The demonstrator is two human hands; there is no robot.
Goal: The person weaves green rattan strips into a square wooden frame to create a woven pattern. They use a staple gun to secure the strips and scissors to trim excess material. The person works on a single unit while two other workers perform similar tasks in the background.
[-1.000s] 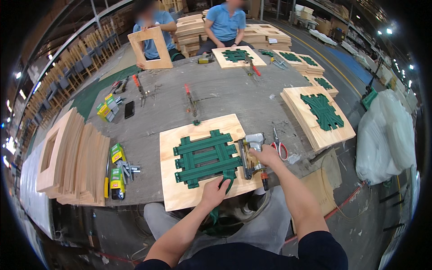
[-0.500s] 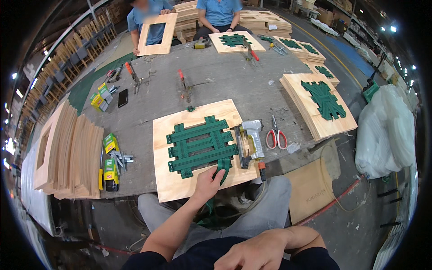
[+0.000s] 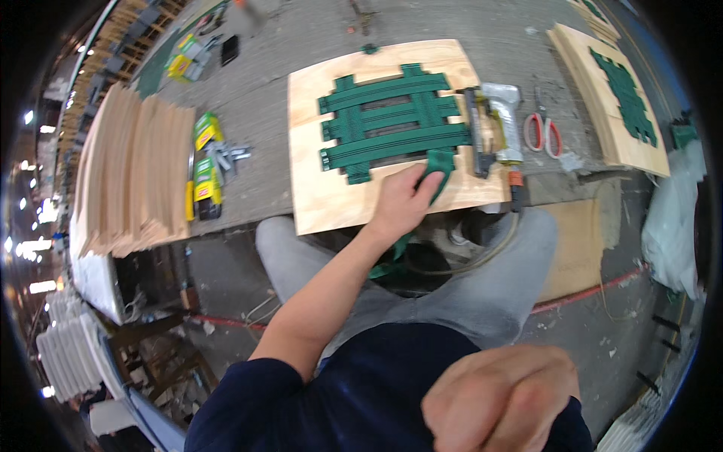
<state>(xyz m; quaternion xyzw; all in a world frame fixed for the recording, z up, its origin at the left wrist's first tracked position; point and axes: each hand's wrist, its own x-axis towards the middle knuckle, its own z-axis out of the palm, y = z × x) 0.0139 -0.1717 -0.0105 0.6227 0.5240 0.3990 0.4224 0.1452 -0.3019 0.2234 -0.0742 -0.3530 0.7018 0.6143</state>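
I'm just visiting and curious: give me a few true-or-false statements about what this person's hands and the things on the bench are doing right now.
1. The left hand presses a green strap end onto the square plywood board. True.
2. The right hand holds the red-handled scissors. False: it is a closed fist near the body; the scissors lie on the bench.
3. The green webbing lattice lies on the board. True.
4. The silver staple gun stands left of the board. False: it lies at its right edge.
5. A stack of plywood sheets stands at the left. True.
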